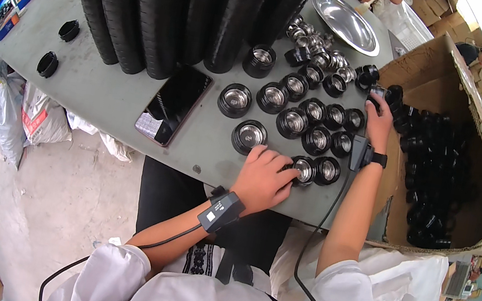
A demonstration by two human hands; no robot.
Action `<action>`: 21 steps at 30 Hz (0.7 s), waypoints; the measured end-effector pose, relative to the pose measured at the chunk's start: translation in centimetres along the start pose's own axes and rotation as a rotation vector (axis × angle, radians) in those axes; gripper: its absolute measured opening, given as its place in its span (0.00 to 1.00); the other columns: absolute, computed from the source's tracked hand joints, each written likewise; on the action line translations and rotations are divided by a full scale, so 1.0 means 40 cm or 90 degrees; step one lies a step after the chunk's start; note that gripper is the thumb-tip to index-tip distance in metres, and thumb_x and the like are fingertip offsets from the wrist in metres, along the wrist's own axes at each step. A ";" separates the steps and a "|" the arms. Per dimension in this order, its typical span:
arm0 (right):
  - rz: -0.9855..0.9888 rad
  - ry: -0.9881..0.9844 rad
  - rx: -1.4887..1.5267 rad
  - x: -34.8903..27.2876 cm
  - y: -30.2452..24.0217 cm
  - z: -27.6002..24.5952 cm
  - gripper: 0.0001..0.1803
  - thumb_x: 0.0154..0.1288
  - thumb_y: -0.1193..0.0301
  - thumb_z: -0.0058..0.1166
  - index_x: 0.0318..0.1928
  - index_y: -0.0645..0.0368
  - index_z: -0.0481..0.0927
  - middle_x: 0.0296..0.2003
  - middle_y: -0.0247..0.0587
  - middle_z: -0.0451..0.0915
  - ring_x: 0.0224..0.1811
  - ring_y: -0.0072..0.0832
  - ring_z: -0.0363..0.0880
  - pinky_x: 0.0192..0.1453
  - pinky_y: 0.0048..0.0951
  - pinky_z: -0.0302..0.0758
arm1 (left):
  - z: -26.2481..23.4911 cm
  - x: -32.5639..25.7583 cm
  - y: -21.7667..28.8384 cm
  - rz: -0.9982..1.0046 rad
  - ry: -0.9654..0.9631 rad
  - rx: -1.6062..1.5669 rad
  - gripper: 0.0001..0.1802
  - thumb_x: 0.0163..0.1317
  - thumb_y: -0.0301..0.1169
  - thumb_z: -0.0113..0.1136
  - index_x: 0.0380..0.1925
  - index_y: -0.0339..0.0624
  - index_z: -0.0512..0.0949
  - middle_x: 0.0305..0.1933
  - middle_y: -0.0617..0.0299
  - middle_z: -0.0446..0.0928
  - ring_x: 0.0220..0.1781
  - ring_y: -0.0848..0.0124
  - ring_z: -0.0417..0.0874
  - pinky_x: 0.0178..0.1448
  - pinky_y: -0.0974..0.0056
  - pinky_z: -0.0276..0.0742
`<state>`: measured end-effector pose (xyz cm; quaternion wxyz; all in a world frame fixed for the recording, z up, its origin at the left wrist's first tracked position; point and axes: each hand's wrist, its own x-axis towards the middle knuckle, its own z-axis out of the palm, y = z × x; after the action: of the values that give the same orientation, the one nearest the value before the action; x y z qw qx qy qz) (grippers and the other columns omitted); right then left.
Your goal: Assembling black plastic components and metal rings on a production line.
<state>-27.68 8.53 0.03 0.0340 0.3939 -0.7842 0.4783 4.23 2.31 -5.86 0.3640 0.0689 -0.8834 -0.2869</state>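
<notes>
My left hand (pixel 263 180) was positioned at the near edge of the table (pixel 114 102), fingers half bent and spread, fingertips against a black lid (pixel 305 168) with a silver inside. I could not tell whether the fingers gripped it. A matching lid (pixel 327 171) sat just to its right. My right hand (pixel 378 124) was bent around a small dark piece (pixel 377 92), beside the cardboard box (pixel 428 77); I could not tell if its grasp was closed. More lids stood between and beyond my 2 hands. The box contained a pile of black parts (pixel 433 178). A phone (pixel 173 105) lay left of the lids, below tall black columns (pixel 150 5). A silver dish (pixel 347 22) rested at the far side.
</notes>
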 end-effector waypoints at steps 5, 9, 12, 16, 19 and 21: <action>0.150 0.031 0.190 -0.140 -0.091 -0.062 0.18 0.63 0.73 0.51 0.54 0.64 0.73 0.42 0.39 0.77 0.38 0.22 0.76 0.44 0.21 0.72 | 0.006 -0.001 -0.001 0.007 0.007 -0.006 0.16 0.46 0.31 0.61 0.39 0.50 0.79 0.43 0.65 0.75 0.48 0.65 0.73 0.60 0.52 0.58; 0.264 0.109 0.434 -0.268 -0.175 -0.059 0.22 0.64 0.72 0.49 0.59 0.61 0.68 0.40 0.37 0.76 0.34 0.21 0.73 0.41 0.23 0.71 | 0.001 -0.003 -0.002 0.015 0.004 -0.007 0.16 0.46 0.31 0.61 0.39 0.50 0.79 0.44 0.64 0.75 0.47 0.64 0.73 0.59 0.51 0.59; 0.296 0.178 0.478 -0.337 -0.192 -0.056 0.25 0.64 0.69 0.50 0.61 0.59 0.66 0.37 0.32 0.75 0.32 0.18 0.70 0.38 0.21 0.69 | -0.003 0.000 0.001 0.015 0.002 -0.010 0.16 0.46 0.31 0.61 0.39 0.50 0.78 0.44 0.63 0.74 0.47 0.64 0.72 0.59 0.51 0.59; 0.374 0.258 0.463 -0.396 -0.184 -0.053 0.24 0.63 0.66 0.51 0.58 0.57 0.68 0.33 0.28 0.71 0.29 0.15 0.67 0.34 0.20 0.65 | -0.002 0.000 0.000 0.014 -0.002 -0.009 0.16 0.47 0.31 0.61 0.39 0.50 0.78 0.44 0.63 0.74 0.47 0.64 0.72 0.59 0.52 0.59; 0.404 0.278 0.437 -0.423 -0.121 -0.070 0.22 0.64 0.65 0.51 0.57 0.56 0.68 0.31 0.30 0.73 0.24 0.15 0.67 0.28 0.20 0.66 | 0.004 0.000 -0.002 0.013 0.002 -0.018 0.16 0.47 0.31 0.61 0.39 0.50 0.78 0.44 0.63 0.74 0.47 0.64 0.72 0.59 0.52 0.59; 0.418 0.282 0.417 -0.430 -0.087 -0.076 0.22 0.64 0.65 0.51 0.57 0.56 0.68 0.30 0.31 0.73 0.21 0.16 0.67 0.24 0.20 0.67 | 0.008 -0.002 -0.006 0.019 0.014 -0.013 0.16 0.46 0.31 0.61 0.39 0.50 0.79 0.44 0.63 0.74 0.47 0.64 0.72 0.59 0.52 0.60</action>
<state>-14.56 20.15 -3.22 -0.0781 0.0061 -0.6496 0.7563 4.05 2.28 -6.23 0.3787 0.0547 -0.8773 -0.2898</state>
